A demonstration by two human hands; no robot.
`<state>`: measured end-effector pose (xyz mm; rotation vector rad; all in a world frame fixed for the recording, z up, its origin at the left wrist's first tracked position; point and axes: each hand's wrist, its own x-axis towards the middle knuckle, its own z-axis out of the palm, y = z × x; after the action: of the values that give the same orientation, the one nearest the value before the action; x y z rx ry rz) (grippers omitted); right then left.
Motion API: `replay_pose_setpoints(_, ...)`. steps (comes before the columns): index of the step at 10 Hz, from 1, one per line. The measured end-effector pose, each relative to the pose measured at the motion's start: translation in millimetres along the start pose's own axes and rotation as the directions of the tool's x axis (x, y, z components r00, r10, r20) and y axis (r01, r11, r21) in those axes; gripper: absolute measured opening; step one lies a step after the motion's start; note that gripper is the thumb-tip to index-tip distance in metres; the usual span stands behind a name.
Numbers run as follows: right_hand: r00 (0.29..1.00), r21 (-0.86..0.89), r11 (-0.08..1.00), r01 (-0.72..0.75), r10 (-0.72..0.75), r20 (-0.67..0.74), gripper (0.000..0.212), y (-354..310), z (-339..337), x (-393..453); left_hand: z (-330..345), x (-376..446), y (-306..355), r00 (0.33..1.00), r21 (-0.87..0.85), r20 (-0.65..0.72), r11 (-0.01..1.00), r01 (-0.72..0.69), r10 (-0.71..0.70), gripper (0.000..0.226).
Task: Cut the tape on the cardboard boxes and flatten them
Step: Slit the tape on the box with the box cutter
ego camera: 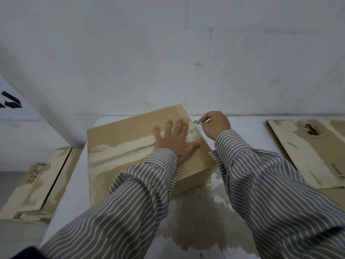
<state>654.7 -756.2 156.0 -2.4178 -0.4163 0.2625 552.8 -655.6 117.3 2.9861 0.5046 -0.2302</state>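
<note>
1 closed box sits mid-table, long axis & tape seam running left-near to right-far. Left hand lies flat on top, fingers straight & spread over tape. Right hand at box's far-right corner, fingers curled pinching small blade, tip pointing left at tape end. 2 flat cardboard lots: 1 at right, 1 lower left. Box contents hidden.

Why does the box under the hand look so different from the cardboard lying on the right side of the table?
The box is still a closed, standing box; the cardboard on the right lies flat. The box has tape along its top seam; the cardboard shows only pale torn patches and a black printed mark. The left hand presses flat on the box while the right hand holds a blade at its edge; nobody touches the cardboard. Both are brown and lie on the white table.
</note>
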Motion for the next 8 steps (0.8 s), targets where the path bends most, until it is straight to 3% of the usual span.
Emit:
replay_pose_setpoints(4, 1.000, -0.141, 0.990, 0.013, -0.010, 0.021, 0.023, -6, -3, -10, 1, 0, 0, 1.000, 0.002, 0.005, 1.000, -0.003, 0.003, 0.082)
replay_pose_setpoints(6, 0.994, -0.107, 0.993, 0.052, -0.041, 0.100, 0.017, -3, -13, -13, 2, 0, 1, 1.000, 0.004, -0.005, 1.000, -0.005, 0.005, 0.083)
replay_pose_setpoints(8, 0.989, 0.040, 0.999, 0.002, -0.008, 0.147, 0.010, 9, -11, -21, 2, -1, 1, 1.000, 0.008, -0.005, 1.000, -0.006, 0.006, 0.083)
